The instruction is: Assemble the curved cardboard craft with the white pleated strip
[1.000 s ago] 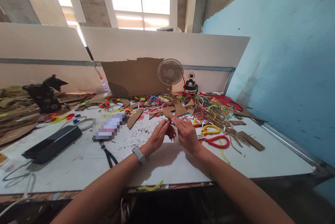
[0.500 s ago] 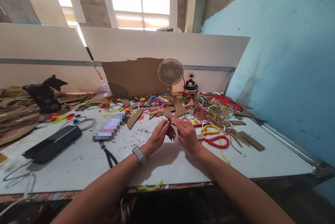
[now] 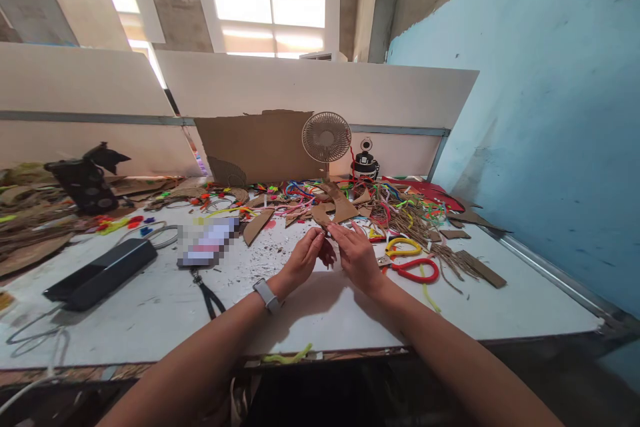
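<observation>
My left hand (image 3: 303,258) and my right hand (image 3: 358,255) meet above the white table (image 3: 320,310), fingertips pinched together. Between them sits a small dark red piece (image 3: 327,253), too small to name, and both hands seem to grip it. A watch is on my left wrist. Red-handled scissors (image 3: 413,269) and yellow-handled scissors (image 3: 400,245) lie just right of my right hand.
Cardboard scraps (image 3: 336,207), brown strips and coloured pipe cleaners litter the far half of the table. A small fan (image 3: 326,138) stands at the back by a cardboard sheet (image 3: 260,145). A black case (image 3: 100,273) and pliers (image 3: 207,294) lie left. A green pipe cleaner (image 3: 287,356) rests at the front edge.
</observation>
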The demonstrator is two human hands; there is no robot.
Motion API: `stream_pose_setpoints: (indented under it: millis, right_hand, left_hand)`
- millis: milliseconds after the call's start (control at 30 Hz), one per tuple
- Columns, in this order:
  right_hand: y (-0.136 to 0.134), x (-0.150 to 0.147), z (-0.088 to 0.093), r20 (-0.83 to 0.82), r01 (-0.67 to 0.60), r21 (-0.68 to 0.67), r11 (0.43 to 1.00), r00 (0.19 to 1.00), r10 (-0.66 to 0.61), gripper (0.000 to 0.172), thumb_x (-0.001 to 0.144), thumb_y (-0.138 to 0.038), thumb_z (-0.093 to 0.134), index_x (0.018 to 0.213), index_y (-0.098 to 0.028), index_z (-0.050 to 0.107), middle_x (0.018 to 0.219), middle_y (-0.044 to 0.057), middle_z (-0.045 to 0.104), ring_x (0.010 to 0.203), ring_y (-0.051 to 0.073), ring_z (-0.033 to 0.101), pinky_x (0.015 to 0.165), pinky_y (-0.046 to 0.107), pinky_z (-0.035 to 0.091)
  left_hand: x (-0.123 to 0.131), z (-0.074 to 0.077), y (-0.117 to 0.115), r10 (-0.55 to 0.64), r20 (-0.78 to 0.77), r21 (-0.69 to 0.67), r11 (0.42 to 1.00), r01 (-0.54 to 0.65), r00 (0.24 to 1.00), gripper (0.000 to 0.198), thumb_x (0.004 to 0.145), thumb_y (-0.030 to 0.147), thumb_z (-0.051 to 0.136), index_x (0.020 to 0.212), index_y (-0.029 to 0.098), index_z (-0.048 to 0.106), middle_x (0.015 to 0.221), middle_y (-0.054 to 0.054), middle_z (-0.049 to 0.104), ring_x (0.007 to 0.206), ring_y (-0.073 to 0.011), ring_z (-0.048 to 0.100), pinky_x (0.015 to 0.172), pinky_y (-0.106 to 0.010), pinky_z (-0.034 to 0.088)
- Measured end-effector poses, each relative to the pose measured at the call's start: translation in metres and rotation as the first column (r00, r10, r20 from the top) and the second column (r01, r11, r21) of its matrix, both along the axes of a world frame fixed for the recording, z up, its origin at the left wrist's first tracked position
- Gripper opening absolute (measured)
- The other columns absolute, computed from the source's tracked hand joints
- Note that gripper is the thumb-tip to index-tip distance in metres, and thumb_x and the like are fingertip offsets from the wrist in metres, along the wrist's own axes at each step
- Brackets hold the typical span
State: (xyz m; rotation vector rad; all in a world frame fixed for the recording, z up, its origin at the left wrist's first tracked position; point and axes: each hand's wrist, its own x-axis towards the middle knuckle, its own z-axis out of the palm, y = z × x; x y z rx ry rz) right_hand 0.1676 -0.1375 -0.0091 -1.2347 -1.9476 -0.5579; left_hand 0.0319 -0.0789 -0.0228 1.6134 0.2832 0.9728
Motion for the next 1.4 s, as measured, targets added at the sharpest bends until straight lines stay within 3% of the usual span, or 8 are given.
stream_pose_setpoints:
  millis: [200, 667, 1400]
  right_hand:
    - [-0.0006, -0.0001, 0.0008, 0.000, 0.007, -0.016, 1.000, 1.000, -0.007, 0.043, 0.082, -0.004, 0.034, 0.120, -0.017, 0.051, 0.117, 0.010, 0.060, 0.109, 0.017, 0.054, 0.099, 0.044, 0.034]
    - [0.0028, 0.0005, -0.0030, 0.000, 0.000, 0.000, 1.000, 1.000, 0.000, 0.044, 0.081, -0.003, 0.036, 0.121, -0.016, 0.050, 0.114, 0.010, 0.061, 0.108, 0.019, 0.055, 0.099, 0.046, 0.035]
    - [0.0019, 0.0005, -0.0026, 0.044, 0.021, 0.011, 1.000, 0.999, -0.022, 0.042, 0.082, -0.004, 0.036, 0.120, -0.015, 0.050, 0.115, 0.011, 0.061, 0.108, 0.019, 0.055, 0.098, 0.045, 0.035]
  left_hand:
    - [-0.0001, -0.0020, 0.0014, -0.002, -0.005, 0.034, 0.999, 0.002, 1.000, 0.030, 0.088, 0.047, 0.034, 0.086, 0.017, 0.038, 0.063, 0.001, 0.057, 0.050, -0.0095, 0.054, 0.050, -0.024, 0.046]
    - [0.0001, -0.0061, 0.0038, 0.125, -0.098, 0.203, 0.974, -0.103, 0.987, 0.030, 0.091, 0.045, 0.024, 0.084, 0.018, 0.037, 0.060, 0.002, 0.053, 0.050, -0.0092, 0.053, 0.050, -0.023, 0.046]
    - [-0.0026, -0.0046, 0.0022, 0.153, -0.136, 0.226, 0.967, -0.119, 0.979, 0.029, 0.090, 0.045, 0.026, 0.084, 0.019, 0.036, 0.061, 0.003, 0.055, 0.049, -0.0090, 0.054, 0.049, -0.022, 0.047]
